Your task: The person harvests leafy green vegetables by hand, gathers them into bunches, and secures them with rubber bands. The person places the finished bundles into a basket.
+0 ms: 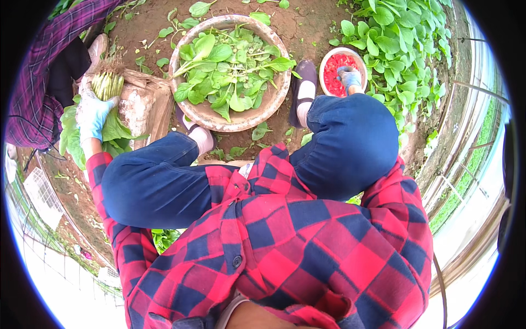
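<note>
My left hand [93, 111], in a light blue glove, is closed around a bundle of leafy greens [107, 84]; its roots point up and its leaves hang down. My right hand [350, 77], in a dirty blue glove, reaches into a small white bowl [361, 61] of red pieces [335, 68], possibly ties or bands. Its fingertips are down among the red pieces, and whether they grip any is hidden. Between my feet stands a large, worn round basin [230, 125] with loose green leaves [230, 70] in it.
A worn block [137, 107] with brown wrapping stands beside the bundle. Another person's plaid sleeve [61, 45] and shoe are close at the upper left. Leafy plants [394, 45] grow in the bed at the right. Loose leaves [164, 32] lie on the soil around the basin.
</note>
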`<control>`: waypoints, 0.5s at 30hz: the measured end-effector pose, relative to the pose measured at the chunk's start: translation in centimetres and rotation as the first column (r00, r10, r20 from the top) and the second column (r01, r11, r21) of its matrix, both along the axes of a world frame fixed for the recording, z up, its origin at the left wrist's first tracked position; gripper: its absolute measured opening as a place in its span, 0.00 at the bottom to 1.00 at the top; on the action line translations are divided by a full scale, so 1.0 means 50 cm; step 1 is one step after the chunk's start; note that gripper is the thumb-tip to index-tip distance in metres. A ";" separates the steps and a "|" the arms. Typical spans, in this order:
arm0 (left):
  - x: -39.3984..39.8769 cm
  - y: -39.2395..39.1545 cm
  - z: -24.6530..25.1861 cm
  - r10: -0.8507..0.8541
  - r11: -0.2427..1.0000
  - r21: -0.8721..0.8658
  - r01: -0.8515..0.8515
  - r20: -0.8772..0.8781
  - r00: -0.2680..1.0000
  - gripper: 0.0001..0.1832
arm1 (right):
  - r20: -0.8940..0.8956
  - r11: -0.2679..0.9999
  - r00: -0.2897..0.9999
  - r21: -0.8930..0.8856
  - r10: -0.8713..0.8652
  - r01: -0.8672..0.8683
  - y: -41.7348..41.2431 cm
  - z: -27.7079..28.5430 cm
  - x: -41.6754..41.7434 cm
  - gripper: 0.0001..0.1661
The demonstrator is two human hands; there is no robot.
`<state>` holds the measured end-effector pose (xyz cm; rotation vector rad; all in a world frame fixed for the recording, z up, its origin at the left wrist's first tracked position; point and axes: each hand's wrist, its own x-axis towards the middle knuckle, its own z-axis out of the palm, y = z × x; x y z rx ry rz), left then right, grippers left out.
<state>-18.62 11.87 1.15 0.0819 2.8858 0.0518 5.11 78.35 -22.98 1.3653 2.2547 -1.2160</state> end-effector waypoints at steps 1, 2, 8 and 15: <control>0.000 0.002 0.000 -0.011 1.000 0.011 0.011 -0.003 1.000 0.57 | -0.043 0.993 0.994 -0.062 -0.100 0.097 0.010 -0.006 0.004 0.08; -0.007 -0.014 -0.015 -0.048 0.999 0.008 0.049 -0.045 0.998 0.57 | -0.072 0.977 0.981 -0.127 -0.182 0.172 0.024 -0.008 0.008 0.08; -0.007 -0.023 -0.018 -0.040 0.999 0.030 0.041 -0.016 0.999 0.57 | -0.150 0.803 0.856 -0.456 -0.495 0.384 0.081 -0.002 0.034 0.08; -0.005 -0.004 -0.010 -0.010 0.997 -0.073 0.011 0.008 1.000 0.57 | -0.184 0.743 0.824 -0.567 -0.536 0.356 0.091 0.018 0.043 0.09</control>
